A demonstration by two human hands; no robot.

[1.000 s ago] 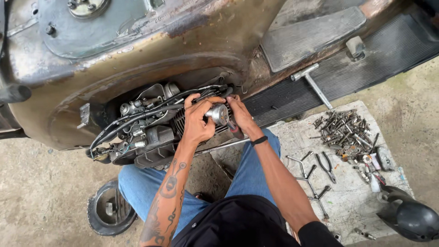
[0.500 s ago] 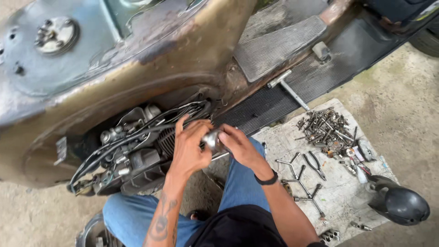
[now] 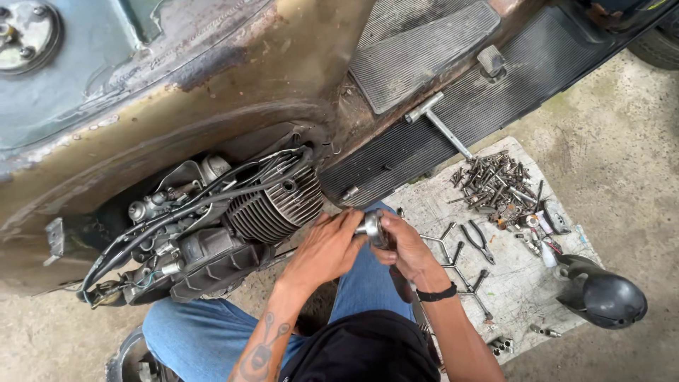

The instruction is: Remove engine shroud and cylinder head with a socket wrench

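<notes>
So the person is crouched next to an old scooter body tipped on its side, and both hands are up around a small round silver metal part just off the finned engine cylinder. The left hand sits at about 8 o'clock from that part, fingers curled in close and touching its near edge, so a narrow grip on it rather than an open palm. The right hand is at about 4 o'clock from it, thumb and fingers wrapped on the other side, with a black wristband just below. The part ends up pinched between the two hands, sitting right over the knee of the blue jeans. The cylinder is at roughly 10 o'clock from the hands, close but not touching them, with black cables looping over the engine. Out at 3 o'clock there's a grey mat with a pile of bolts, pliers and a few wrenches, and a dark rounded cover at its right edge. A T-handle wrench lies on the ribbed floorboard at 1 o'clock
</notes>
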